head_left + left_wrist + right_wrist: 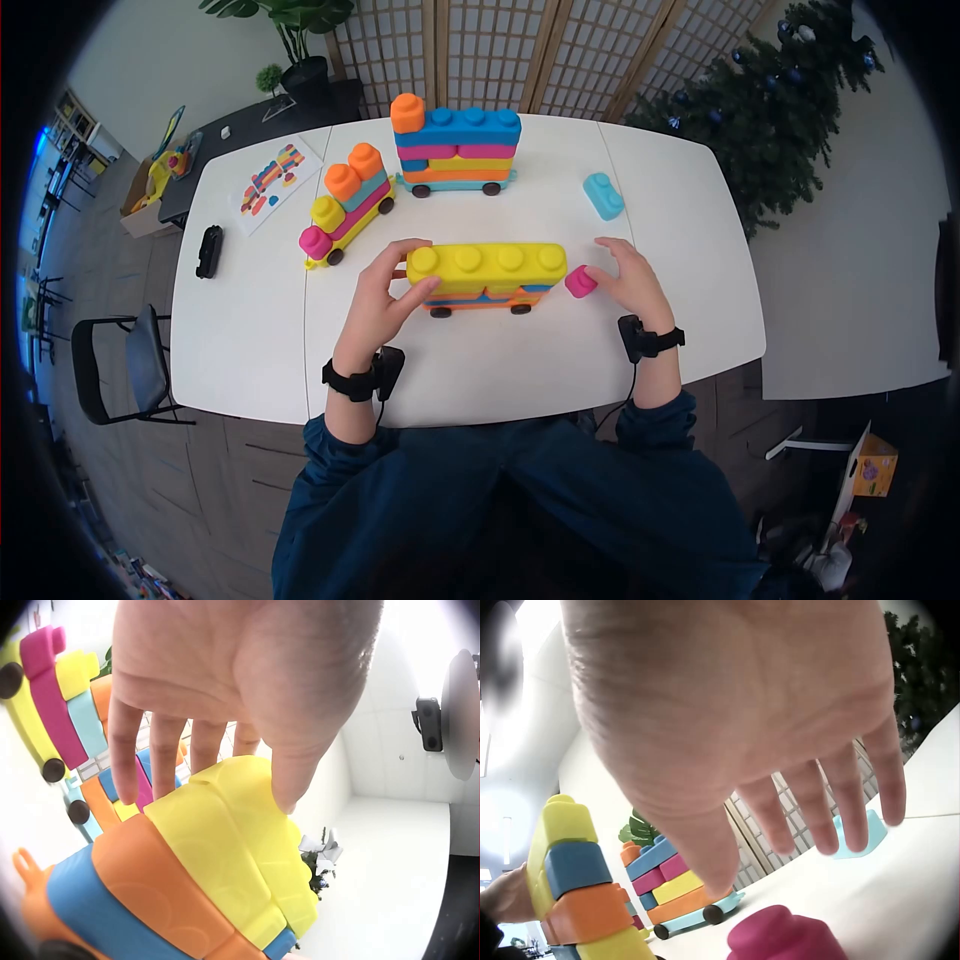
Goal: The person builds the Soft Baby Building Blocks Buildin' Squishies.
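Note:
A wheeled wagon of stacked toy blocks (pixel 150 877), orange and blue below a long yellow block (pixel 490 262), stands before me on the table. My left hand (pixel 378 305) holds the left end of the yellow block, thumb along the near side and fingers around the far side. Just right of the wagon lies a small magenta block (pixel 580 282). Beside it is my right hand (pixel 636 288), fingers spread and loosely extended, its thumb close over the block. In the right wrist view nothing is held under the palm, and the magenta block (pixel 784 934) sits below the thumb.
Two more block wagons, a tall one (pixel 458 160) and a sloping one (pixel 350 208), stand farther back. A light-blue block (pixel 604 196) lies at the right. The white table (pixel 680 250) also carries a picture sheet (pixel 274 184) and a black object (pixel 209 252) at the left.

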